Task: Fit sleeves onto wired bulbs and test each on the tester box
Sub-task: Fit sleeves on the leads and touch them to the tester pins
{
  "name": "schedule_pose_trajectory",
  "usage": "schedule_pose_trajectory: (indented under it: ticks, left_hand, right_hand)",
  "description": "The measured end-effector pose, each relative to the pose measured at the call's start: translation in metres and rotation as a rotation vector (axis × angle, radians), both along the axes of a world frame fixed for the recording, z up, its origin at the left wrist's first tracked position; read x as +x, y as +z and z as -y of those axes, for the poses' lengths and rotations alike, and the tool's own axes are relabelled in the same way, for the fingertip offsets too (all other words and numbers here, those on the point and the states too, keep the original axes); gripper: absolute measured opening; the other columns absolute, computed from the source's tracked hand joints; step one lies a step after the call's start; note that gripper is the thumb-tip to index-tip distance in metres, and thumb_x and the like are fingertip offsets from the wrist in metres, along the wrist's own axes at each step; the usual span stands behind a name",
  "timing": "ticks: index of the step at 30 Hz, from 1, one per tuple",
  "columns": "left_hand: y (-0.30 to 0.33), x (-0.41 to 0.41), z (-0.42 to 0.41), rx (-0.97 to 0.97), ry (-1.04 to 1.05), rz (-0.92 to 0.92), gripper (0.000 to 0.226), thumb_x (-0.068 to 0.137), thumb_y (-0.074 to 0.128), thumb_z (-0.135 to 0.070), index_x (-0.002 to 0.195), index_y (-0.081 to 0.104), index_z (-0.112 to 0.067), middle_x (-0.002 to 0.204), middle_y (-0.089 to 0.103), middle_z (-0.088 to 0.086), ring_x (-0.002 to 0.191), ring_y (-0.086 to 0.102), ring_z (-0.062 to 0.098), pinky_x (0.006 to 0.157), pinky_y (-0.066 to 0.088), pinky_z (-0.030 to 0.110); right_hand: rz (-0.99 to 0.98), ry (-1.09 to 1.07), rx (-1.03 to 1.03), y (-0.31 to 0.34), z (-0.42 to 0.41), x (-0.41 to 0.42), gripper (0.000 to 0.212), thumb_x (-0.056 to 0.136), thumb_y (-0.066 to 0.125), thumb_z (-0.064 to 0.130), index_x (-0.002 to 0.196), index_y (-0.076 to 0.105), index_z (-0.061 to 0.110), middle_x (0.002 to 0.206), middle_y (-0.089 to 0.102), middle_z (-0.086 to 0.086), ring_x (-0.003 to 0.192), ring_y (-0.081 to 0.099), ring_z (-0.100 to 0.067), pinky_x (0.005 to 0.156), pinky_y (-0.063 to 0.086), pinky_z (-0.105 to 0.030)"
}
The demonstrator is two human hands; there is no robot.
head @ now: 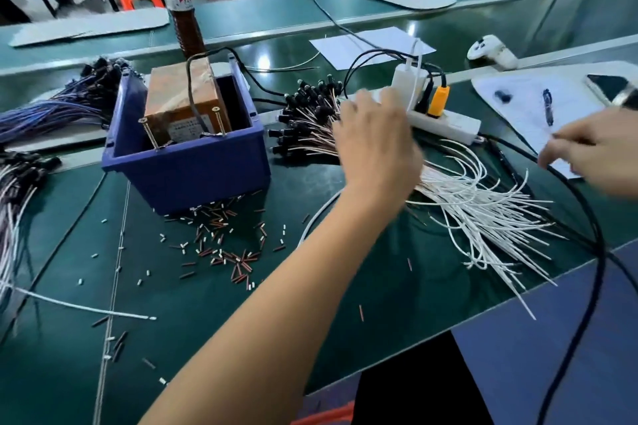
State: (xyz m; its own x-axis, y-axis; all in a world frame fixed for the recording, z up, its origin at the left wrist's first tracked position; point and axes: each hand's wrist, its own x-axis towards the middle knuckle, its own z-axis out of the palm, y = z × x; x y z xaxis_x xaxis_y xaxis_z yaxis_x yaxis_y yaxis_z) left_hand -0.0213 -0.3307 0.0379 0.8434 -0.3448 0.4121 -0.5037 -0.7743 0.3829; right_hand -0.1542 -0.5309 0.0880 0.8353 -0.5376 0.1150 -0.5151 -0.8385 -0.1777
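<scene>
Reaching over the wired bulbs (310, 121) at 12 o'clock, my left hand (376, 145) hides its grip; I cannot tell. Right hand (593, 152) at 3 o'clock pinches a wire; tester box (188, 107) at 10.

Crowded bench, with open green mat (345, 304) only along the near edge.
Blocked at centre left by a blue bin (186, 162) ringed with scattered sleeves (224, 248); at right by fanned white wires (483, 217), a power strip (445, 122) and a looping black cable (593, 235); bulb bundles (307, 117) fill the gap between.
</scene>
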Motion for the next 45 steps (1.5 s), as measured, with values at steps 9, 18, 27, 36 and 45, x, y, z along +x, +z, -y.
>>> schedule_pose_trajectory:
  ticks: [9,18,27,36,45]
  left_hand:
    - [-0.001,0.021,-0.035,-0.065,-0.020,-0.121,0.016,0.097,0.059,-0.025,0.106,0.063,-0.013,0.103,0.067,0.008,0.100,0.062,0.033,0.075,0.046,0.037]
    - [-0.029,0.017,-0.043,0.025,0.046,-0.049,0.024,0.094,0.055,-0.017,0.118,0.059,-0.016,0.124,0.058,0.009,0.116,0.049,0.033,0.090,0.043,0.040]
    - [-0.053,0.031,-0.041,0.360,-0.098,-0.092,0.075,0.093,0.050,-0.035,0.162,0.028,-0.016,0.172,0.019,0.005,0.160,0.008,0.026,0.130,0.006,0.046]
    - [-0.055,0.022,-0.032,0.360,-0.148,-0.065,0.080,0.093,0.053,-0.032,0.163,0.024,-0.009,0.172,0.015,0.009,0.160,0.002,0.028,0.130,0.008,0.048]
    - [-0.018,0.013,-0.080,-0.064,-0.269,-0.104,0.038,0.078,0.059,-0.008,0.114,0.070,-0.010,0.128,0.066,0.008,0.119,0.059,0.029,0.099,0.052,0.043]
  right_hand:
    - [-0.011,0.217,0.066,-0.036,-0.079,0.091,0.023,0.106,0.054,0.027,0.100,0.076,0.024,0.099,0.069,-0.012,0.084,0.056,-0.028,0.072,0.049,-0.039]
    - [0.005,0.369,-0.226,-0.058,-0.130,0.127,0.022,0.101,0.053,0.021,0.108,0.073,0.014,0.099,0.073,-0.019,0.093,0.070,-0.042,0.073,0.055,-0.044]
    - [-0.117,0.282,-0.266,-0.050,-0.116,0.096,0.012,0.101,0.061,0.027,0.102,0.070,0.019,0.099,0.071,-0.012,0.090,0.068,-0.036,0.072,0.052,-0.037]
    - [-0.282,0.235,-0.164,-0.024,-0.102,0.063,0.013,0.096,0.069,0.041,0.095,0.077,0.030,0.099,0.073,-0.002,0.091,0.067,-0.024,0.078,0.058,-0.036]
    - [0.282,0.302,-0.066,-0.012,-0.158,0.098,0.010,0.093,0.070,0.026,0.095,0.079,0.021,0.087,0.075,-0.010,0.085,0.069,-0.034,0.073,0.054,-0.036]
